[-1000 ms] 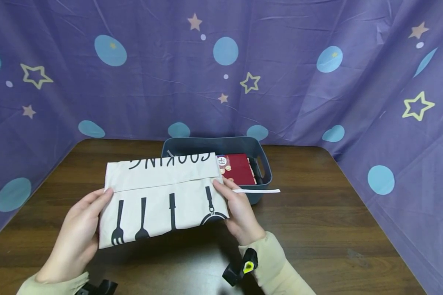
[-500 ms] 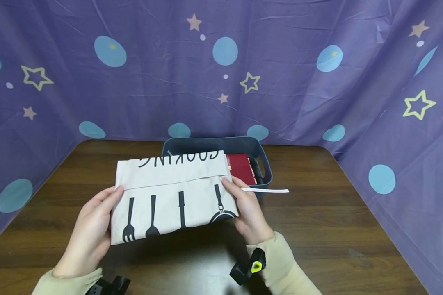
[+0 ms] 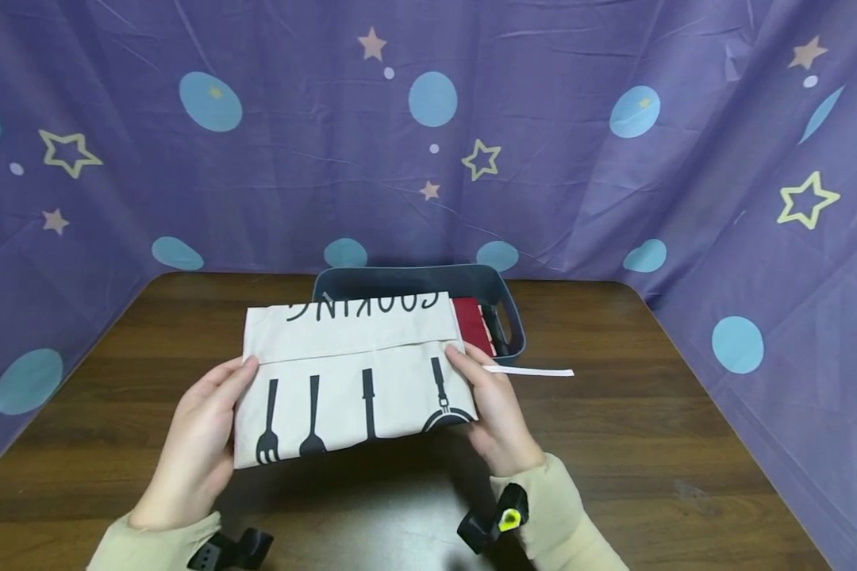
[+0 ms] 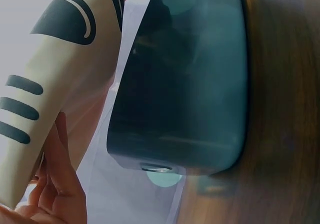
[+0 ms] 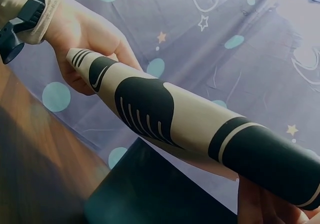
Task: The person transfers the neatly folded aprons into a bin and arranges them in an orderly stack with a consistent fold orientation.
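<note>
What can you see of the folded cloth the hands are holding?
The cloth is cream fabric, folded into a flat rectangle, with black prints of a fork, spoon, knife and pan and the word COOKING upside down along its far edge. The left hand and the right hand grip its two short ends, holding it above the table, its far edge over the bin. A white strap trails right.

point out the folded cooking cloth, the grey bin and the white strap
folded cloth (image 3: 350, 373), head view, middle of its printed front
grey bin (image 3: 407, 277), head view, far rim
white strap (image 3: 532, 371), head view, middle of the strip
</note>
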The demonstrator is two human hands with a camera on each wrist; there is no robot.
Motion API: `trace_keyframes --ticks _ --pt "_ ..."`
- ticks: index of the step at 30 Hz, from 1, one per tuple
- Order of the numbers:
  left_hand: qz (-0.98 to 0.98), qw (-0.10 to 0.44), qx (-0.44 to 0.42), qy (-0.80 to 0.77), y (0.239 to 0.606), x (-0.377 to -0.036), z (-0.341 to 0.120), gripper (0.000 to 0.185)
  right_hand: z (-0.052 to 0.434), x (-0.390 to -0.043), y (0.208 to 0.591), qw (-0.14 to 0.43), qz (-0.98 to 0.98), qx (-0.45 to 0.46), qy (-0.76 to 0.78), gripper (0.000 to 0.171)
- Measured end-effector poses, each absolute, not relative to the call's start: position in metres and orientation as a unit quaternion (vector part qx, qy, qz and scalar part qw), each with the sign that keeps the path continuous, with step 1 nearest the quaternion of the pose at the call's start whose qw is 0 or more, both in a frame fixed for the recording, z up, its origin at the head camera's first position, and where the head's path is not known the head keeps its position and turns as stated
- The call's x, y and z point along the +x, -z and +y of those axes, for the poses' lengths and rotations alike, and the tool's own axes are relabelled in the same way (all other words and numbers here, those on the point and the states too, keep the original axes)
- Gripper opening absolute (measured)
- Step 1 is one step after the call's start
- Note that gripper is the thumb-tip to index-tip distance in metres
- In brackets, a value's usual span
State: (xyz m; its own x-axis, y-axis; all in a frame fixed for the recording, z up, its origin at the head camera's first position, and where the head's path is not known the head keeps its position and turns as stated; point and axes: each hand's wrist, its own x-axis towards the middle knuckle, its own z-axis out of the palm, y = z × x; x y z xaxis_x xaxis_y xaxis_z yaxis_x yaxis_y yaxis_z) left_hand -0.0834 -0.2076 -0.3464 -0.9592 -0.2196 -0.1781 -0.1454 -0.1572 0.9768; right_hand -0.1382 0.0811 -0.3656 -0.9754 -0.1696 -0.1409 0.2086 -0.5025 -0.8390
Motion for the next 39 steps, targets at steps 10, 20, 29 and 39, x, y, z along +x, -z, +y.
trace_keyframes --ticks 10,20,29,39 --pt "-0.652 0.02 0.14 0.745 0.347 -0.086 -0.196 0.05 0.089 -0.137 0.368 0.094 0.49 0.038 0.866 0.031" --pt "-0.652 0.014 0.141 0.745 0.344 -0.09 -0.182 0.052 0.099 -0.137 0.366 0.088 0.487 0.032 0.869 0.04" --pt "-0.665 -0.004 0.141 0.733 0.34 -0.093 -0.176 0.059 0.109 -0.138 0.363 0.084 0.497 0.034 0.863 0.032" --pt "-0.658 -0.021 0.129 0.742 0.339 -0.1 -0.168 0.053 0.125 -0.141 0.357 0.095 0.501 0.035 0.859 0.017"
